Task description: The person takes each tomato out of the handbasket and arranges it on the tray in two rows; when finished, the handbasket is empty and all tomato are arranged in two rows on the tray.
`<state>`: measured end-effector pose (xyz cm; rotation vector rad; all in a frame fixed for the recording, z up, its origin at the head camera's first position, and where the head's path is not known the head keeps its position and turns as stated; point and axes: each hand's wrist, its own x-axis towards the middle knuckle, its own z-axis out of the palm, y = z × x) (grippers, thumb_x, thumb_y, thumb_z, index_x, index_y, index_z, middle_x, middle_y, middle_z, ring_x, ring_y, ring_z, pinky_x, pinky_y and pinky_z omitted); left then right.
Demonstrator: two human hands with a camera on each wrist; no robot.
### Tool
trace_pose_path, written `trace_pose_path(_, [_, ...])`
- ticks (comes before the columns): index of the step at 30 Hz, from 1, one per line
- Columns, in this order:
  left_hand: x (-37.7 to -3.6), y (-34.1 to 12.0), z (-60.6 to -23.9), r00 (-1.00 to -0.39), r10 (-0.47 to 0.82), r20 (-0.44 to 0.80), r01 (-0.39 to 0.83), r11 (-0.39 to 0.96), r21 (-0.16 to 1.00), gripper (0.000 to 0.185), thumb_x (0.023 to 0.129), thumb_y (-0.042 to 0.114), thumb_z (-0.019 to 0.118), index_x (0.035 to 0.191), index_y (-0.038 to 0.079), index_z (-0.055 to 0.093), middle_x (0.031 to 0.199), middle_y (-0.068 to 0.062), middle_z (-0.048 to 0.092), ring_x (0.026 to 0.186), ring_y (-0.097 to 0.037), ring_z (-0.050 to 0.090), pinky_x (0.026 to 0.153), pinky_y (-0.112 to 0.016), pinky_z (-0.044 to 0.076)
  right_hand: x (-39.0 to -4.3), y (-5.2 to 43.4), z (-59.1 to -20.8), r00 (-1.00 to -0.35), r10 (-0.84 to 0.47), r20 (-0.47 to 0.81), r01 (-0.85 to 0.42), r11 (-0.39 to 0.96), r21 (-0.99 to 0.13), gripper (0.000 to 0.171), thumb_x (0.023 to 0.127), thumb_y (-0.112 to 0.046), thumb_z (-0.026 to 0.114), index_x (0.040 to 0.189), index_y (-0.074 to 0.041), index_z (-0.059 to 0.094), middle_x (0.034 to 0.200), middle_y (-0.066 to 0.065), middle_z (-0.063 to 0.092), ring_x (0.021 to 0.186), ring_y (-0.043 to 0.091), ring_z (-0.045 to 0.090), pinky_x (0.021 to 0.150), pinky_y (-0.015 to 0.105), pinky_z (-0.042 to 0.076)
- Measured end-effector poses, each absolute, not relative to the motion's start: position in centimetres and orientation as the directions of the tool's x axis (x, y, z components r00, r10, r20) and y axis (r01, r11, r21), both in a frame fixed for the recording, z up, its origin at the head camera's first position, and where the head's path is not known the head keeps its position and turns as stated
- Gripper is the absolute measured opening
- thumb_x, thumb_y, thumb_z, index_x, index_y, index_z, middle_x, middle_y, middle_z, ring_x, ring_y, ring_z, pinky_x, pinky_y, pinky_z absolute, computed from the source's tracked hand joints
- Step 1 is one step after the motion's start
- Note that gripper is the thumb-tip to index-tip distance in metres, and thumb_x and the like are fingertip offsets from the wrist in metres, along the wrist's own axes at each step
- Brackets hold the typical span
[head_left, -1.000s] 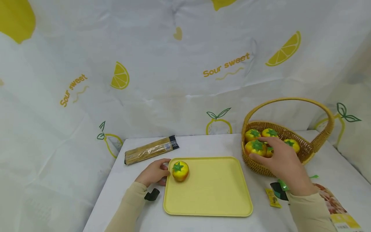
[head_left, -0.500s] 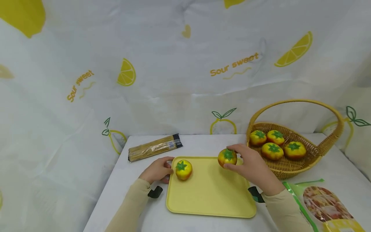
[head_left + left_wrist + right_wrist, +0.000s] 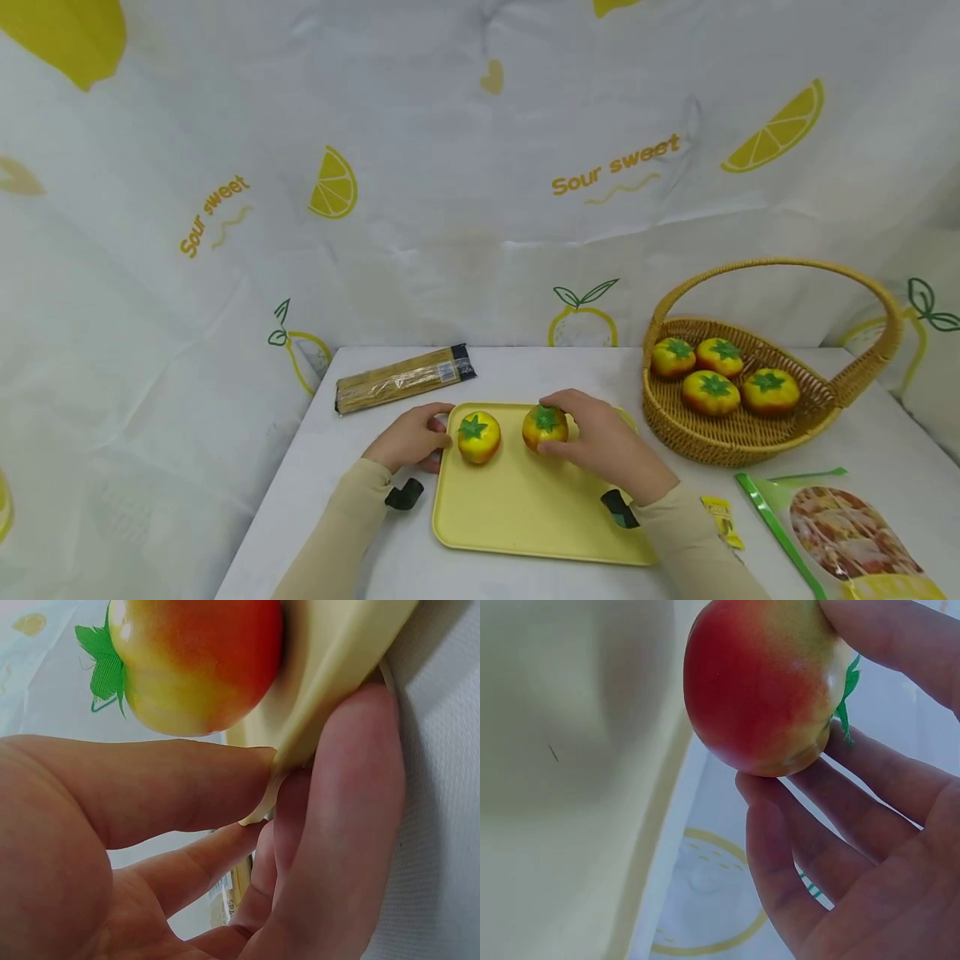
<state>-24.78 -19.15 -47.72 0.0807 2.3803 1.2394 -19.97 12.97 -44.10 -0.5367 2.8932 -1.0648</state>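
My left hand [image 3: 411, 437] pinches the left rim of a pale yellow tray [image 3: 517, 517]; in the left wrist view its thumb is on the rim, with fingers underneath. Just inside that rim rests one toy tomato [image 3: 478, 438], yellow to red with a green leafy top. With thumb and fingers, my right hand [image 3: 600, 437] holds another toy tomato [image 3: 545, 427] over the tray's upper middle. The right wrist view shows this tomato's red underside [image 3: 750, 690] raised over the tray, which carries a soft shadow.
A wicker basket [image 3: 720, 454] with a tall handle and several toy tomatoes [image 3: 710, 393] stands at the right. Before it lie a small yellow packet [image 3: 722, 521] and a green-edged food bag [image 3: 843, 533]. A packet of dry noodles [image 3: 401, 381] lies behind the left hand.
My right hand took a toy tomato from the basket and carried it left over the tray, beside the first one. The left hand kept its grip on the rim. The view shifted slightly.
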Motion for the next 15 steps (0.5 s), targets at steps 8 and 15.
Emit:
trace_pose_path(8, [-24.9,-19.2,-47.7,-0.896,0.256,-0.362,-0.153,0.588,0.794,0.059,0.098,0.013,0.073,0.155,0.018,0.058,0.11,-0.011,0.062,0.071,-0.018,0.067,0.065,-0.033,0.068,-20.0,12.1,-44.9,-0.934,-0.343,0.098,-0.329,0.723,-0.607,0.057,0.092,-0.031,0.088,0.141,-0.01,0.068,0.144,0.009,0.069,0.133,0.033,0.067,0.114,0.056,0.055])
trace_pose_path(15, [-24.8,-19.2,-47.8,-0.894,0.26,-0.366,-0.155,0.587,0.795,0.059,0.098,0.013,0.072,0.155,0.017,0.057,0.11,-0.011,0.061,0.071,-0.017,0.067,0.065,-0.033,0.068,-20.1,11.9,-45.5,-0.935,-0.344,0.083,-0.323,0.732,-0.6,0.057,0.093,-0.029,0.087,0.142,-0.009,0.066,0.145,0.011,0.068,0.134,0.033,0.066,0.115,0.055,0.055])
